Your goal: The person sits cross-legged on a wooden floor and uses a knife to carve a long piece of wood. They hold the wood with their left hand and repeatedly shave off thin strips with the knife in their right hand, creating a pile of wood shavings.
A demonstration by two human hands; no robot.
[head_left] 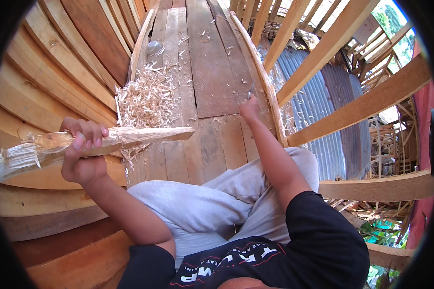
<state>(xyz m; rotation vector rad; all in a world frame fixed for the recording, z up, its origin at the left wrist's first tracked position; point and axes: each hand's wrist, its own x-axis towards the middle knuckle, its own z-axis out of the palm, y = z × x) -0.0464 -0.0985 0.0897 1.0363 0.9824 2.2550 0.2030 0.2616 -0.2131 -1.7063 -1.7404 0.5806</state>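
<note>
- L hand (pixel 74 160): fingers wrapped over the stick (pixel 149 135), thumb pressed on the near side, i.e. a firm grip.
- Stick: runs crosswise on the L, in front of the knees; tapered end pts R, far L end rough & splintery (bark-like brown patch nr the hand).
- R hand (pixel 249 108): fingers curled tight together round a small knife (pixel 251 89), blade pointing fwd, well apart from the stick; handle mostly hidden, so can't tell each finger's exact spot.
- Shavings (pixel 147 98): big pale heap just beyond the stick, loose bits scattered on the floorboards (pixel 217 79).
- Clear cup (pixel 154 47): on the boards past the heap, approx.
- Wooden bars (pixel 318 55) along the R side; corrugated metal sheets (pixel 306 86) beyond 'em.
- Legs: bent, in grey trousers (pixel 193 200).
</note>
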